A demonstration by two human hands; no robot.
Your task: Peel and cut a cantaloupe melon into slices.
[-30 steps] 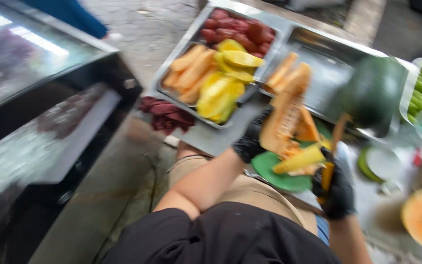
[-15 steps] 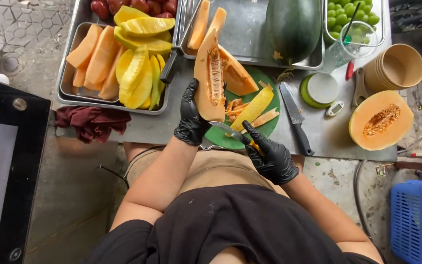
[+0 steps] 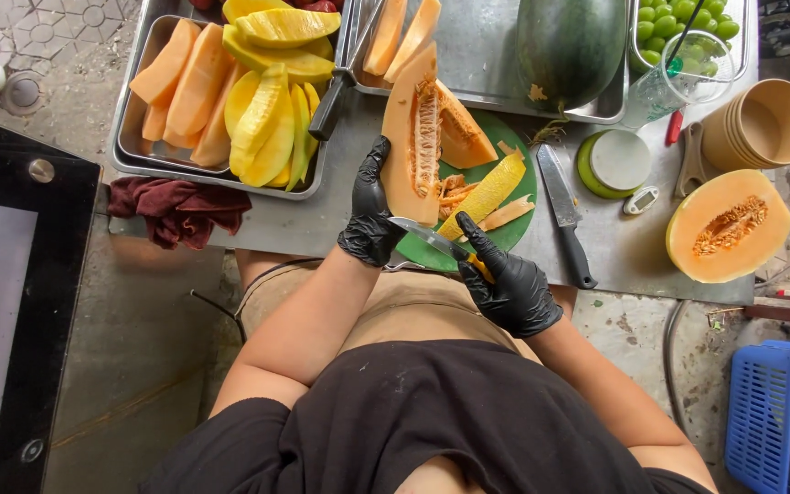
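The handle of the small steel-bladed paring knife (image 3: 432, 238) is buried inside the right hand (image 3: 509, 288) in its black glove, which is clenched around it, so only the blade shows — it runs from lower right to upper left, tip touching the near end of the long orange melon wedge (image 3: 413, 137). The left hand (image 3: 369, 215), also in a black glove, grips that wedge along its left edge near the bottom; its palm is turned away and the fingers behind the fruit cannot be seen. The wedge sits just above the middle of the frame with its long axis nearly upright in the picture, narrow tip pointing to the top edge and seed cavity facing right. It hides much of the round green cutting board (image 3: 518, 197), where yellowish strips of peel (image 3: 491, 192) and a second melon piece lie. What is under the right hand's fingers — something orange — is too small to make out. The metal tray of peeled yellow and orange fruit slices (image 3: 134, 137) is cut off at the top, as is the dark green whole melon (image 3: 569, 46) at upper right. A black-handled kitchen knife (image 3: 564, 215) lies just right of the board, apart from both hands.
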